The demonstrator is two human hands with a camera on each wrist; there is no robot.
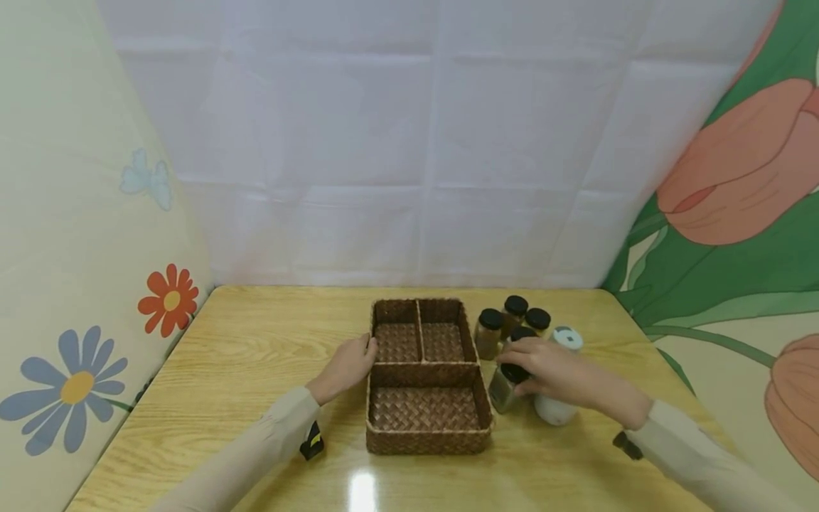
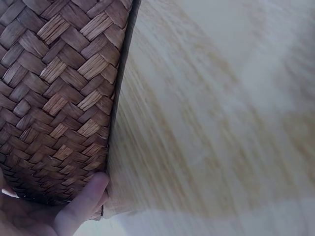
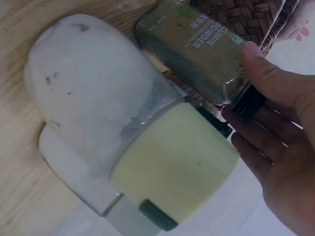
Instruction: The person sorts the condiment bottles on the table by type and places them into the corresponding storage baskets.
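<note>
A brown woven basket (image 1: pixel 430 444) with three compartments stands on the table. My left hand (image 1: pixel 345 366) grips its left wall near the divider; in the left wrist view the thumb (image 2: pixel 81 204) lies against the weave. To the right of the basket, my right hand (image 1: pixel 557 373) pinches the black cap of a spice jar (image 1: pixel 502 392). Its label reads cumin powder in the right wrist view, where the jar (image 3: pixel 189 49) leans close beside the basket. Partly behind that hand is a white-filled jar (image 1: pixel 554 411), whose pale yellow lid (image 3: pixel 172 162) shows in the right wrist view.
Several black-capped spice jars (image 1: pixel 489 334) cluster right of the basket, along with a white-lidded container (image 1: pixel 566 338). A black object with a yellow mark (image 1: pixel 312 442) lies by the left sleeve. White cloth (image 1: pixel 358 142) hangs behind the table, with patterned cloths at both sides.
</note>
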